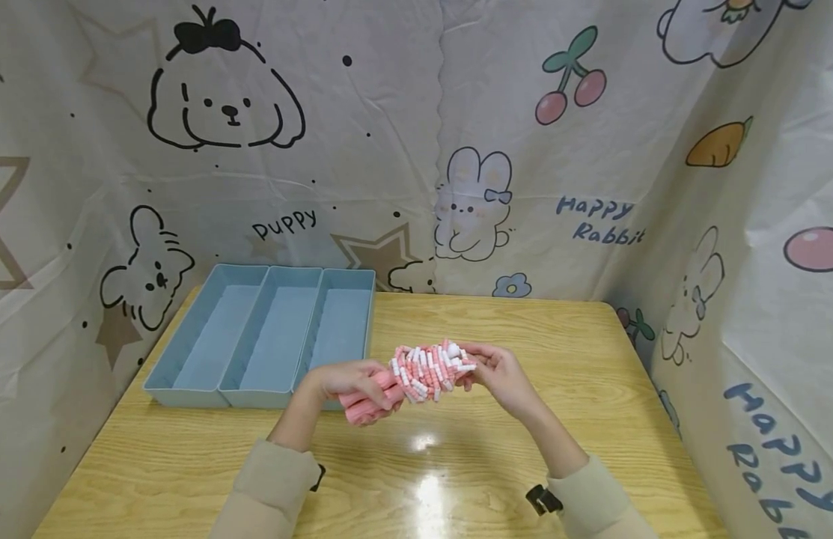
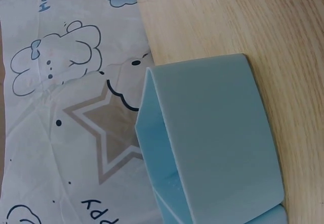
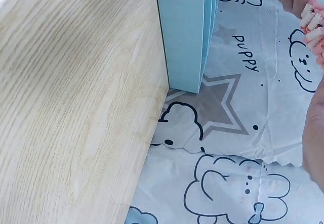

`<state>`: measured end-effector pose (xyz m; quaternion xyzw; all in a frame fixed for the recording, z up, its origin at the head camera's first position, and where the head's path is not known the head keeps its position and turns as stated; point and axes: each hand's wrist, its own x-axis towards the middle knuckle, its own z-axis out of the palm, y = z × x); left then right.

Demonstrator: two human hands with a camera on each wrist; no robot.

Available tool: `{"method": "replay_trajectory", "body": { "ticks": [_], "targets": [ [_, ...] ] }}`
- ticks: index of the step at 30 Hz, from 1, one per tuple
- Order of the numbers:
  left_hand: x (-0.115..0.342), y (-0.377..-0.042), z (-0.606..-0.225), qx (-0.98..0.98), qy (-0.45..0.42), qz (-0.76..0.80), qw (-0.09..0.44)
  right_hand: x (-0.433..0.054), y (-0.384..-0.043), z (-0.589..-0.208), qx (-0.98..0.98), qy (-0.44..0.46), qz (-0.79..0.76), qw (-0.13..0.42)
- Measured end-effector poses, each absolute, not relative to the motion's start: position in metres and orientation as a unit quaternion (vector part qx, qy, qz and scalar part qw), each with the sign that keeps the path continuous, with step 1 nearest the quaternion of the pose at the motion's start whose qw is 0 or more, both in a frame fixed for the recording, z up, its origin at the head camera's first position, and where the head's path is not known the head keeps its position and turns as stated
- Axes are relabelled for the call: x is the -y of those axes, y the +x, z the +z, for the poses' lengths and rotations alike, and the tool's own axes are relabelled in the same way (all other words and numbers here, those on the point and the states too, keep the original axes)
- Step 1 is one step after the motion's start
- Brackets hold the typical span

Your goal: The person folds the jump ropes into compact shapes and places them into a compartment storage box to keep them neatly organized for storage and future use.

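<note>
A beaded skipping rope (image 1: 429, 372) in pink and white is wound into a bundle, with thick pink handles at its left end. My left hand (image 1: 355, 379) grips it by those handles. At the opposite end, my right hand (image 1: 502, 378) pinches the white-and-pink segments with thumb and fingers. Both hands hold the bundle above the table, just right of the blue tray's front corner. The right wrist view catches only part of the rope (image 3: 314, 34) at its edge, between the hands; the left wrist view shows neither hand nor rope.
A light blue tray (image 1: 187, 397) with three long compartments stands on the left of the wooden table (image 1: 524, 322). A printed cloth (image 1: 403, 112) with cartoon animals hangs behind and along both sides.
</note>
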<state>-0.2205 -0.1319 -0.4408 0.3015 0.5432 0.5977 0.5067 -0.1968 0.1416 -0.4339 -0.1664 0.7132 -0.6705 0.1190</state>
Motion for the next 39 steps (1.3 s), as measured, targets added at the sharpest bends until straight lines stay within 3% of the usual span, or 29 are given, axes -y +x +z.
{"method": "replay_trajectory", "body": {
  "ticks": [7, 19, 39],
  "targets": [
    [0.131, -0.219, -0.435, -0.573, 0.29, 0.584, 0.497, -0.141, -0.195, -0.425, -0.644, -0.122, -0.733, 0.182],
    [0.135, -0.219, -0.434, -0.612, 0.301, 0.552, 0.479, -0.154, -0.197, -0.42, -0.61, -0.147, -0.728, 0.275],
    [0.134, -0.216, -0.435, -0.621, 0.285, 0.524, 0.508, -0.153, -0.197, -0.412, -0.72, -0.189, -0.598, 0.297]
  ]
}}
